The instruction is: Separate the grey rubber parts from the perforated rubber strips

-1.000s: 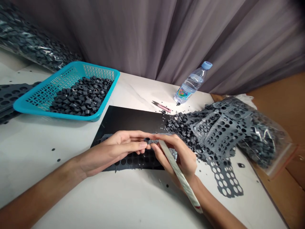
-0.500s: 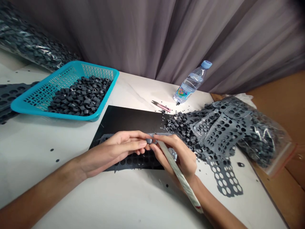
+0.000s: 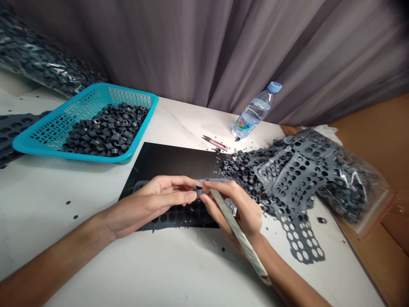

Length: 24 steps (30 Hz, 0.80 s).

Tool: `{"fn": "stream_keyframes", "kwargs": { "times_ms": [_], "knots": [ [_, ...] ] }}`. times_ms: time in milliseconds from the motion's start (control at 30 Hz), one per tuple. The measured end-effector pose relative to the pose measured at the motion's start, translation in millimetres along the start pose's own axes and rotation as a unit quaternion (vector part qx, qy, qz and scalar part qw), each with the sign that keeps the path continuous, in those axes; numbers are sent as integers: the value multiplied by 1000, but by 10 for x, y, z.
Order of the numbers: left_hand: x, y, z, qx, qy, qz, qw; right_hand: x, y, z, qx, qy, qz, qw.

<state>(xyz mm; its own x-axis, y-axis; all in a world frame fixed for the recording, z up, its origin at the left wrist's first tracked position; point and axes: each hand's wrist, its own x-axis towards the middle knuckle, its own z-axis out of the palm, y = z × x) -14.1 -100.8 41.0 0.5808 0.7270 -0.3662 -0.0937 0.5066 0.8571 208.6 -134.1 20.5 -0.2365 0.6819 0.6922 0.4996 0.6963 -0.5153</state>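
Observation:
A small dark grey rubber ring (image 3: 198, 190) is pinched between the thumb and fingers of my left hand (image 3: 159, 194), its hollow now facing up. My right hand (image 3: 243, 209) grips a long, pale tape-wrapped handle (image 3: 241, 238) like a pen; the tool's tip is hidden near the fingertips. Both hands' fingertips almost meet at the ring. Beneath them lies a dark perforated rubber sheet (image 3: 179, 216) with rows of round holes, resting on a black mat (image 3: 172, 160).
A turquoise basket (image 3: 79, 155) holds many grey rings. Pink thread snips (image 3: 217, 143) and a water bottle (image 3: 254, 113) lie behind the mat. To the right are loose rings (image 3: 243, 168), perforated sheets (image 3: 297, 175) and a clear bag (image 3: 361, 187). Another filled bag (image 3: 47, 59) sits back left.
The ring has turned in my left fingertips, so its opening shows more. Both hands stay in nearly the same place, and the right still grips the wrapped handle.

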Motion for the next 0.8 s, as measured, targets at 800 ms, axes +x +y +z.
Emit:
{"fn": "stream_keyframes", "kwargs": {
  "times_ms": [800],
  "knots": [
    [3, 26, 59, 22, -73, 31, 997, -29, 69, 46, -18, 36, -35, 999]
  ]
}}
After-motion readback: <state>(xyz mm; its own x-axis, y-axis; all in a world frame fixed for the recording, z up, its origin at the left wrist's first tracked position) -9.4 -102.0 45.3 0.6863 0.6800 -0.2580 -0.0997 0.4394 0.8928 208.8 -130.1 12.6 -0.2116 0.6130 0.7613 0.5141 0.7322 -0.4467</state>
